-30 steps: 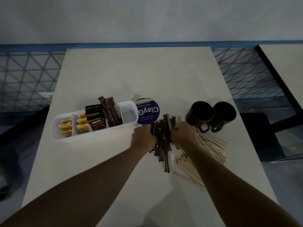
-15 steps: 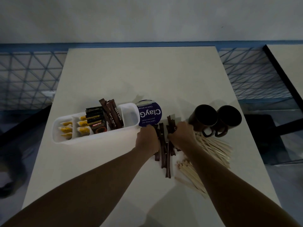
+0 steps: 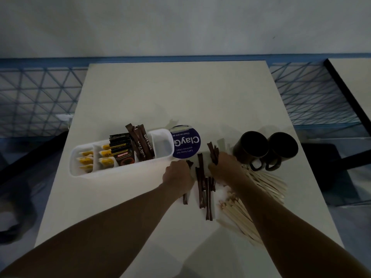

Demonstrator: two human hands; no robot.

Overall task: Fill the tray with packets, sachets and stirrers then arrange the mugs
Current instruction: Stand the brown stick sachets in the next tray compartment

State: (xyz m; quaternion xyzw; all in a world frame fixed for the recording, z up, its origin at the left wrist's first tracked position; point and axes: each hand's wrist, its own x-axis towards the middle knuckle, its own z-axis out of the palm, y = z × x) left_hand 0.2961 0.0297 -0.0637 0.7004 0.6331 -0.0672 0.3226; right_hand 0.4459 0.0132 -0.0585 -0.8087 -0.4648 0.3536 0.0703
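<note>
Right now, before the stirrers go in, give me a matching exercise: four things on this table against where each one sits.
Things:
1 dark mugs
2 wooden stirrers
3 yellow sachets
4 round blue ClayGo sign

Places:
A in the tray's two left compartments
B fanned pile on the table, near right
C beside the tray's right end
D upright side by side, behind the stirrers

Pairs: 1-D, 2-B, 3-A, 4-C

Fingers of the left hand [image 3: 177,174] and right hand [image 3: 224,167] are hidden behind the knuckles among the brown sachets [image 3: 199,177], the right forearm [image 3: 281,217] covers wooden stirrers [image 3: 267,185] beside them, and the tray [image 3: 120,171] hides part of the blue label [image 3: 186,145] beyond the left fingers.
</note>
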